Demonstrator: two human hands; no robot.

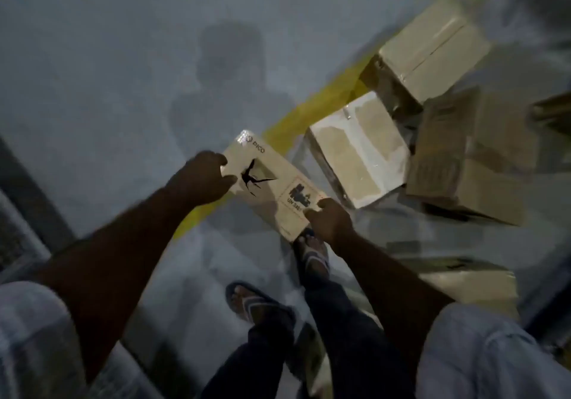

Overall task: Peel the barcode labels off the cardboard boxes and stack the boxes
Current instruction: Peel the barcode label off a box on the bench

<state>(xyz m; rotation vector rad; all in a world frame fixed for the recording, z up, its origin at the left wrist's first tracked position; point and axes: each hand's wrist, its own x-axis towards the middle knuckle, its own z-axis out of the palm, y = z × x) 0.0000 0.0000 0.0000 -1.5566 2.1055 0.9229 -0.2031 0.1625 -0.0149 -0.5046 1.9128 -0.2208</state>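
Dim grey floor (pixel 92 58) crossed by a yellow line (pixel 327 97). Lower centre, sandalled feet (pixel 247 299). Mid-frame, flat cardboard box (pixel 265 182) held off the floor: left hand (pixel 207 179) curled round its upper-left end, right hand (pixel 330 219) pinching the lower-right corner. Further right, more boxes (pixel 358 151) on the floor. Probably best kept level, then lowered squarely onto those.

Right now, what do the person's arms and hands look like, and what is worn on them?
Both forearms are bare. The left hand and right hand wear no gloves; no watch or ring shows, though the picture is blurred. Pale blue-grey sleeves cover the upper arms.
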